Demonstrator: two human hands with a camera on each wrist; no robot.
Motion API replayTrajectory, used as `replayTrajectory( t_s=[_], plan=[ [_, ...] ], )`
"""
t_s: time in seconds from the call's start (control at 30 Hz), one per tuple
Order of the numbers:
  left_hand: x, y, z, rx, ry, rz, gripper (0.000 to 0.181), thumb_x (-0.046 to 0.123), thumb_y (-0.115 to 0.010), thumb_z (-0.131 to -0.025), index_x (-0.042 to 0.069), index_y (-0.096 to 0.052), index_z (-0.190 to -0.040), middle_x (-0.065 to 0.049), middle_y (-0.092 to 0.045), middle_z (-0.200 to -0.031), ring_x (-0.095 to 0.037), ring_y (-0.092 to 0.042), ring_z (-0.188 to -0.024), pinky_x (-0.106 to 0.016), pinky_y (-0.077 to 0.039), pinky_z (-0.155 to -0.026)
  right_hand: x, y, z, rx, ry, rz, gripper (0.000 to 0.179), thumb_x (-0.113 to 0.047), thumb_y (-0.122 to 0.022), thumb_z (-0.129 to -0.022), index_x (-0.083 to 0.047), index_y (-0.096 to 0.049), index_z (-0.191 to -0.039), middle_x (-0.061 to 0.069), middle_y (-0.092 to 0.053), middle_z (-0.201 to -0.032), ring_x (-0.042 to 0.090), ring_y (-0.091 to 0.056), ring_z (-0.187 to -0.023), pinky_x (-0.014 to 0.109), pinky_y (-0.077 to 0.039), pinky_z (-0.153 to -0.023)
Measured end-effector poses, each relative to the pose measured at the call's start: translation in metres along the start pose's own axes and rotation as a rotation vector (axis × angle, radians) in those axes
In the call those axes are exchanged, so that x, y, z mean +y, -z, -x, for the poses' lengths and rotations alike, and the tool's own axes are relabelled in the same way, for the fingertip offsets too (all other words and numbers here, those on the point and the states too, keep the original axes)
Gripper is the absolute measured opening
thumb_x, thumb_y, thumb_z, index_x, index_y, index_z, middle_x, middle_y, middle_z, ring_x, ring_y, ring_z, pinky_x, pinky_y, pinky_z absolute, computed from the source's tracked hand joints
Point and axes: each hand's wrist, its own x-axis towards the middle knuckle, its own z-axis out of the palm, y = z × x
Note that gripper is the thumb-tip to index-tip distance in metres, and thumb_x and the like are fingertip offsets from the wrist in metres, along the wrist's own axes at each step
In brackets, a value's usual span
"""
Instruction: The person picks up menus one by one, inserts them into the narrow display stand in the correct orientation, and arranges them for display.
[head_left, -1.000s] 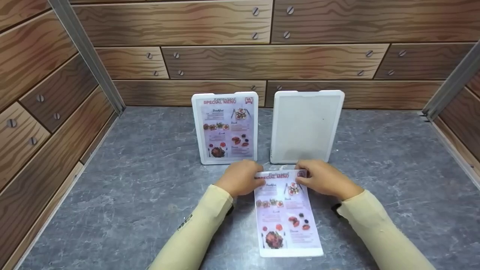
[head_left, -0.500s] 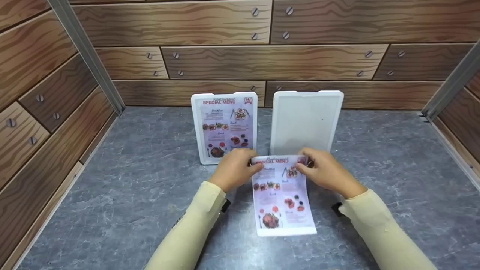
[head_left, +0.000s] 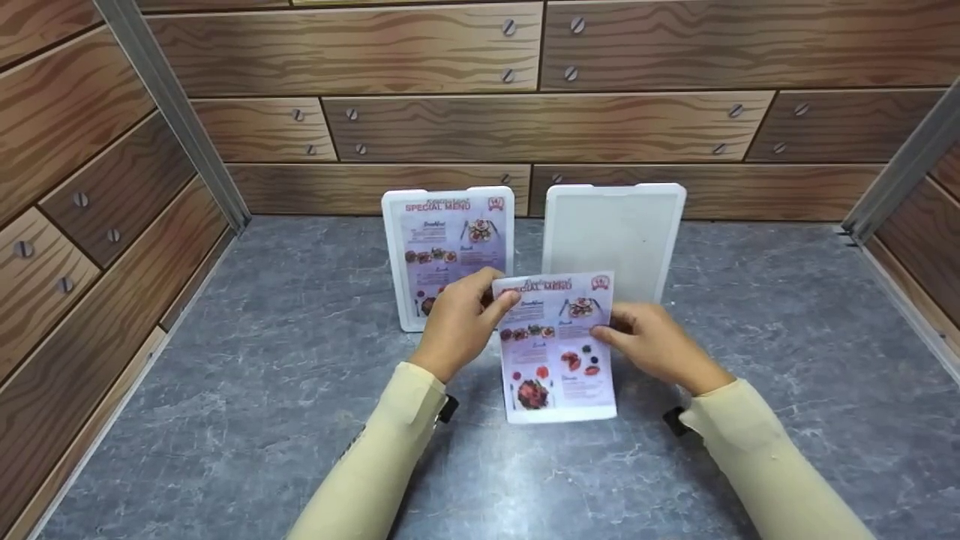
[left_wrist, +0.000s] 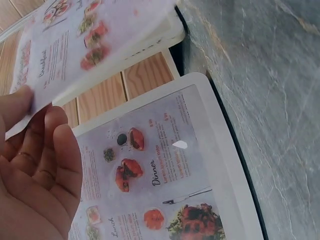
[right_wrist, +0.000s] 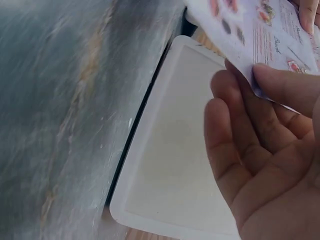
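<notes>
A printed menu sheet [head_left: 559, 360] is held up between both hands, in front of two standing white frames. My left hand [head_left: 461, 319] pinches its upper left edge with thumb and fingers, as the left wrist view also shows on the sheet [left_wrist: 65, 50]. On the sheet's right edge, about a third of the way down, my right hand [head_left: 660, 345] pinches it between thumb and fingers. Behind the left hand stands a frame with the same menu inside [head_left: 450, 247]. The other frame [head_left: 611, 232] has a plain white face and is partly hidden by the sheet.
Grey marble-patterned table [head_left: 262, 375] spreads around both arms. Wood-patterned panels [head_left: 480, 127] close off the back and sides, with metal corner posts [head_left: 180, 120] between them.
The menu sheet has been lifted off the table and raised toward the frames, now more upright. My right hand has shifted from its top right corner down the right edge.
</notes>
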Motion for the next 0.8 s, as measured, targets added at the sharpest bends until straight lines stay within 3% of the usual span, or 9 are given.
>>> replayTrajectory(
  t_s=[0.17,0.4,0.67,0.8],
  plan=[
    [-0.001,0.0,0.0,-0.008,0.034,0.098,0.02,0.033,-0.07,-0.099,0.016,-0.066,-0.108,0.006,-0.064,-0.085,-0.009,-0.058,-0.074,-0.028,-0.049,-0.067,-0.002,0.003,0.0,0.064,0.013,-0.064,0.023,-0.004,-0.068,-0.098,0.003,-0.072,-0.119,0.016,-0.076,-0.106,0.022,-0.069,-0.085,0.023,-0.054,-0.072],
    [-0.002,0.001,0.0,-0.086,0.086,0.104,0.018,0.034,-0.073,-0.097,0.019,-0.068,-0.088,0.008,-0.067,-0.081,-0.009,-0.057,-0.071,-0.028,-0.048,-0.065,-0.009,0.008,0.0,0.135,0.003,-0.156,0.024,-0.008,-0.067,-0.1,0.004,-0.072,-0.121,0.019,-0.076,-0.11,0.02,-0.072,-0.094,0.023,-0.058,-0.081],
    [-0.003,0.001,0.001,-0.134,0.059,0.109,0.023,0.032,-0.072,-0.098,0.018,-0.063,-0.082,0.006,-0.057,-0.073,-0.009,-0.046,-0.065,-0.027,-0.041,-0.062,-0.018,0.015,0.001,0.284,0.009,-0.409,0.022,-0.01,-0.066,-0.101,0.01,-0.071,-0.112,0.017,-0.076,-0.103,0.012,-0.072,-0.087,0.026,-0.059,-0.081],
    [-0.003,0.001,0.001,-0.119,0.066,0.129,0.025,0.034,-0.071,-0.098,0.017,-0.063,-0.082,0.006,-0.057,-0.073,-0.009,-0.045,-0.064,-0.026,-0.04,-0.061,-0.02,0.015,0.002,0.321,-0.002,-0.439,0.022,-0.01,-0.068,-0.1,0.01,-0.07,-0.108,0.008,-0.074,-0.095,0.012,-0.069,-0.085,0.025,-0.058,-0.078]
  ],
)
